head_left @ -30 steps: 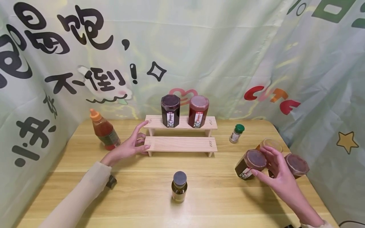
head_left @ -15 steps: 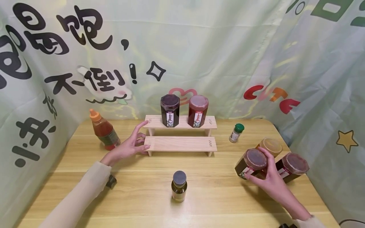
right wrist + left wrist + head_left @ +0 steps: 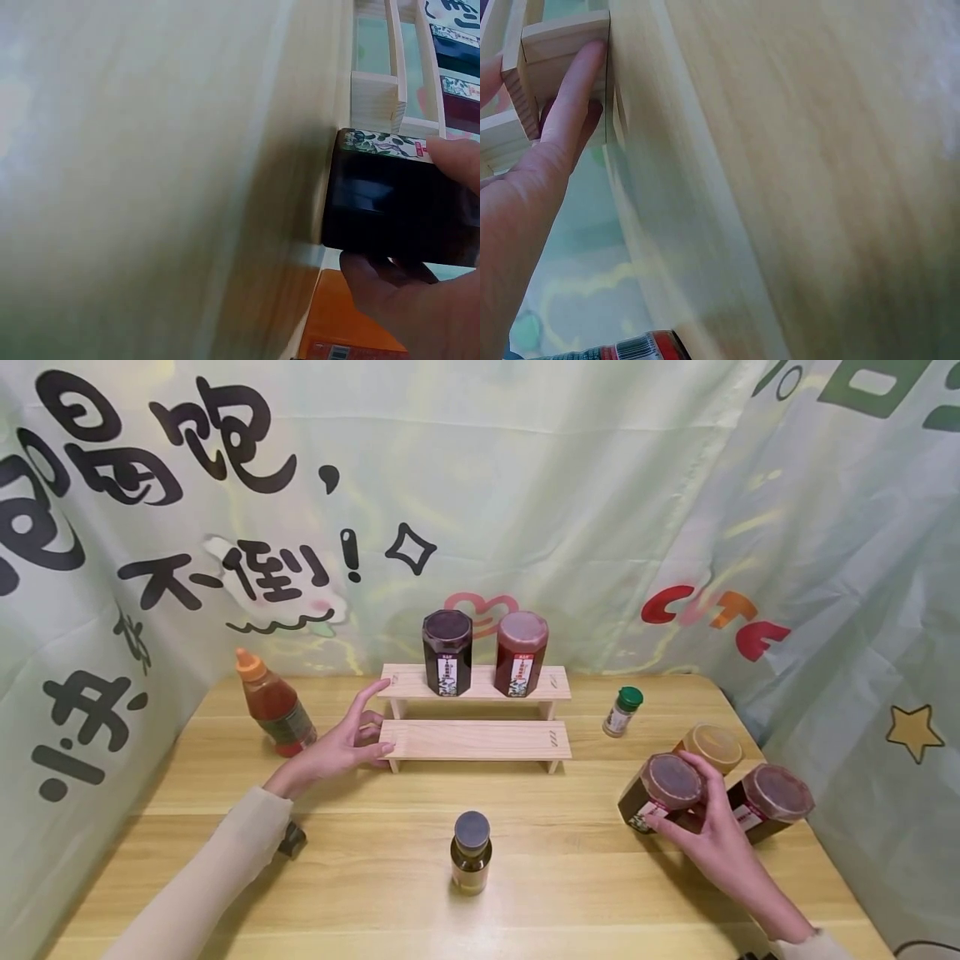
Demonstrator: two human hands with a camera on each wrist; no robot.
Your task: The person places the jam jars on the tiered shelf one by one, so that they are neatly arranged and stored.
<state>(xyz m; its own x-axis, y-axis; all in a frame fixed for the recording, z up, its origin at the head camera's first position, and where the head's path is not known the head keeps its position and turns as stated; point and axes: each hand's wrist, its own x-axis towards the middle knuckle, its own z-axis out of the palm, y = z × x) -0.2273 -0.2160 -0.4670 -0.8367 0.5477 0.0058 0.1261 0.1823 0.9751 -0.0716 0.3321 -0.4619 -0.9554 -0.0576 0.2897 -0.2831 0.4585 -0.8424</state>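
In the head view my left hand (image 3: 337,750) grips the left end of a two-step wooden rack (image 3: 480,739), index finger at the upper step and thumb on the lower one. On the right, my right hand (image 3: 708,831) holds a dark octagonal jar (image 3: 647,793), thumb across its label and fingers round the far side. The right wrist view has this dark jar (image 3: 397,199) with its base right at the tabletop. Behind my fingers stand an amber jar (image 3: 712,745) and another dark jar (image 3: 772,797). A purple-black jar (image 3: 448,652) and a red jar (image 3: 521,652) stand on the upper step.
A sauce bottle with an orange cap (image 3: 276,703) stands left of the rack. A small green-capped shaker (image 3: 622,712) is to its right. Near the front middle stands a dark-capped bottle (image 3: 472,853). Printed cloth (image 3: 562,510) hangs round the wooden table (image 3: 360,877).
My right hand has closed round the dark jar, its thumb sliding down and left onto the label and its fingers coming in behind. The left hand and rack stay put.
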